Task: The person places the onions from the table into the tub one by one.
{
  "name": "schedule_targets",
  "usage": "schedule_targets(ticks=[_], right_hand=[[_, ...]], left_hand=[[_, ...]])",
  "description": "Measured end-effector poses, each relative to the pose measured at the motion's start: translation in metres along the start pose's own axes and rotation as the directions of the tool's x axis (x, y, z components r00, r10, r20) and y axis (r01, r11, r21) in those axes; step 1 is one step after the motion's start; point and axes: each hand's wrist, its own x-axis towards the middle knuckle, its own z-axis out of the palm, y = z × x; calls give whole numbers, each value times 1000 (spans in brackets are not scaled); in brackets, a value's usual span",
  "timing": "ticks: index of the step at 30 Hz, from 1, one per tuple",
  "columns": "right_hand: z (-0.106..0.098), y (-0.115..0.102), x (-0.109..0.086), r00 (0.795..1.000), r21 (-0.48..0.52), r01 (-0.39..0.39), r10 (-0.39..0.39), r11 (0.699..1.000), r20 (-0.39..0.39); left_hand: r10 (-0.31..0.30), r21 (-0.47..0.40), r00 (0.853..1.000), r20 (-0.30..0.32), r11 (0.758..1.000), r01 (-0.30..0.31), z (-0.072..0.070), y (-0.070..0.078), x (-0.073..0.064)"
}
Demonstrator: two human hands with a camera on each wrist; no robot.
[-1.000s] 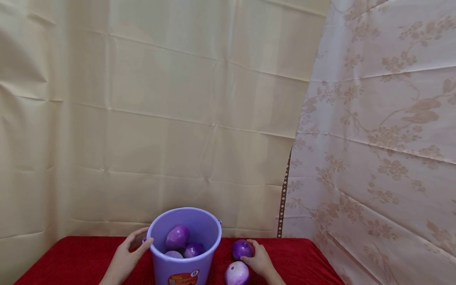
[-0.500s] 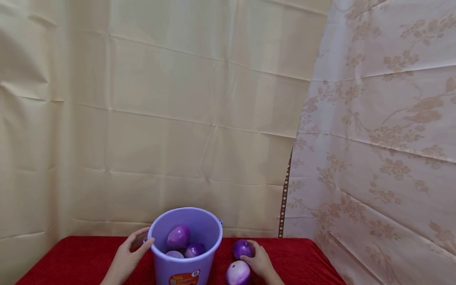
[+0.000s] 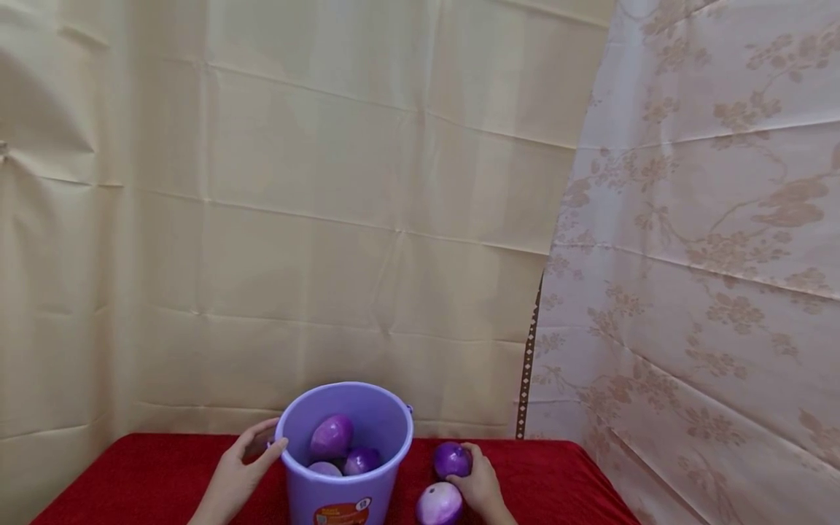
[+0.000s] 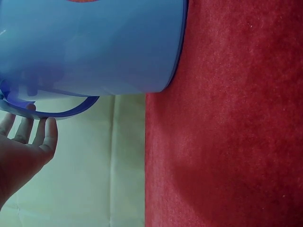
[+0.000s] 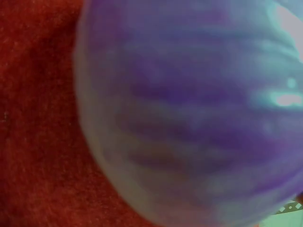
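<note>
A purple bucket (image 3: 351, 492) with a red label stands on the red cloth in the head view. Inside it lie several purple onions (image 3: 331, 436). My left hand (image 3: 239, 470) holds the bucket's left side, thumb over the rim and fingers behind; the left wrist view shows the fingertips at the bucket's handle (image 4: 71, 111). Right of the bucket, my right hand (image 3: 479, 481) grips a dark purple onion (image 3: 450, 459) between thumb and fingers. A paler onion (image 3: 439, 504) lies just in front of it. This paler striped onion (image 5: 189, 113) seems to fill the right wrist view, hiding the right hand.
The table's red cloth (image 3: 538, 481) reaches back to a beige curtain (image 3: 328, 277). At the right hangs a pale flowered curtain (image 3: 709, 292). The table's right edge slopes down past the right hand.
The whole scene shifts slightly to the right in the head view. Both hands keep their places on the bucket and the dark onion.
</note>
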Motion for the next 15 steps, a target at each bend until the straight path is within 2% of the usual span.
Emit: schedule_targets(ticks=[9, 15], right_hand=[[2, 0, 1, 997, 22, -70, 70, 997, -12], [3, 0, 1, 996, 37, -87, 88, 996, -10]], left_hand=[[-11, -1, 1000, 3, 1000, 11, 1, 0, 0], [-12, -11, 1000, 7, 1000, 12, 0, 0, 1]])
